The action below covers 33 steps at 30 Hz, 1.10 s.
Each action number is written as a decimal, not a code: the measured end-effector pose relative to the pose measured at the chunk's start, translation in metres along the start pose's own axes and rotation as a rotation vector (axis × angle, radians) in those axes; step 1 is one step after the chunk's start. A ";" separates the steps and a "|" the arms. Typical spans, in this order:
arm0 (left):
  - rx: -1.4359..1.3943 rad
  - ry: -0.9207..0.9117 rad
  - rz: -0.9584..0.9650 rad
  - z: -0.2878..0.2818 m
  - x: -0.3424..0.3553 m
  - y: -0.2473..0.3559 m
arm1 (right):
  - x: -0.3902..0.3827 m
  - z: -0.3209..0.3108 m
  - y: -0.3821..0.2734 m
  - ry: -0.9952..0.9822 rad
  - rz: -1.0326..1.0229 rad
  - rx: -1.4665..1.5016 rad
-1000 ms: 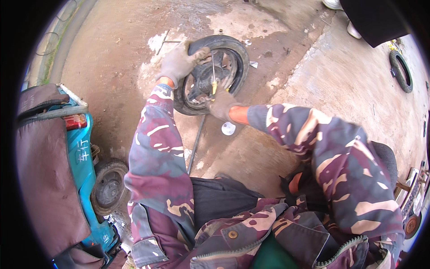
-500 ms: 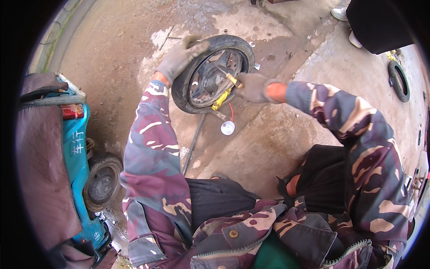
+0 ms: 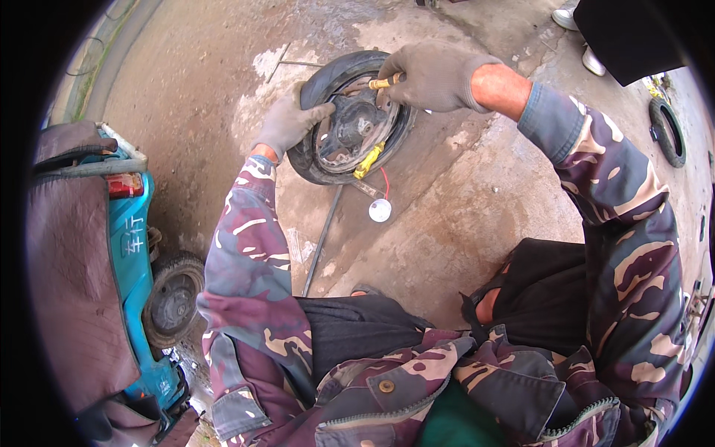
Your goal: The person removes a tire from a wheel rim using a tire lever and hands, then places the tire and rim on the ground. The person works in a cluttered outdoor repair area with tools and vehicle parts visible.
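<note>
A scooter wheel with a black tire point(image 3: 316, 170) lies on the ground, its dark hub point(image 3: 354, 125) facing up. My gloved left hand point(image 3: 287, 123) grips the tire's left side, thumb reaching over toward the rim. My gloved right hand point(image 3: 436, 74) is closed round a screwdriver point(image 3: 381, 82) with a yellow handle, above the wheel's far right part. The shaft points left over the rim; where its tip ends I cannot tell. A yellow handle-like piece point(image 3: 369, 160) sits at the rim's near right edge. Close by, a red cord runs to a white disc point(image 3: 380, 210).
A long dark bar point(image 3: 322, 242) extends from under the wheel toward me. Beyond lies a T-shaped metal rod point(image 3: 278, 62). A blue vehicle point(image 3: 134, 253) stands at left. At upper right are another person's shoe point(image 3: 593, 61) and a loose tire point(image 3: 667, 132).
My right hand has moved up and away with the screwdriver, from the wheel's right side to its far right part. My left hand has slid nearer along the tire, thumb now over it.
</note>
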State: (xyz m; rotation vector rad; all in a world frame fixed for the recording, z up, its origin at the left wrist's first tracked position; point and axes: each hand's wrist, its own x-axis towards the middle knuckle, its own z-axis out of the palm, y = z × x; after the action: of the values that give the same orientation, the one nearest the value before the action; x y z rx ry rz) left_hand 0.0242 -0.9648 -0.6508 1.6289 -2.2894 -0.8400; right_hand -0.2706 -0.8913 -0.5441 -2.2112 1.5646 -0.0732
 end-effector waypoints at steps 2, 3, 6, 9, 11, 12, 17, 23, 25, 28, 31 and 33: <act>0.004 0.006 0.046 0.001 0.004 0.014 | 0.008 -0.014 -0.002 0.020 -0.042 -0.147; 0.012 -0.003 0.072 0.001 0.007 0.020 | 0.015 -0.024 -0.005 -0.013 -0.075 -0.219; 0.062 -0.037 0.133 0.005 0.017 0.033 | 0.038 -0.050 -0.017 -0.119 -0.086 -0.415; 0.044 -0.046 0.144 0.007 0.026 0.034 | 0.033 -0.045 -0.022 -0.097 -0.051 -0.430; -0.005 -0.028 0.150 0.007 0.029 0.030 | 0.006 -0.008 -0.023 -0.008 -0.011 -0.367; -0.030 -0.022 0.160 0.005 0.030 0.028 | -0.004 0.011 -0.022 0.090 -0.013 -0.325; -0.110 -0.108 0.073 0.001 0.032 0.020 | -0.015 0.076 -0.011 0.359 -0.046 -0.186; -0.162 -0.140 0.050 -0.002 0.032 0.024 | -0.025 0.078 -0.023 0.262 0.084 -0.234; -0.126 -0.132 0.060 -0.002 0.031 0.025 | -0.020 0.066 -0.026 0.223 0.080 -0.146; -0.058 -0.120 0.072 -0.002 0.030 0.023 | 0.000 0.044 -0.027 -0.125 0.098 0.045; -0.119 -0.125 0.072 0.000 0.033 0.017 | 0.008 0.047 -0.027 -0.189 -0.087 -0.009; -0.192 -0.147 0.049 0.000 0.037 0.009 | -0.002 0.076 -0.035 0.039 0.321 0.439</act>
State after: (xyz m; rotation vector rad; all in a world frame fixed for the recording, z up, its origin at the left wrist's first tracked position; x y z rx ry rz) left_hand 0.0030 -0.9962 -0.6515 1.4673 -2.2511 -1.1637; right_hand -0.2188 -0.8568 -0.5997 -1.6177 1.7123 -0.3310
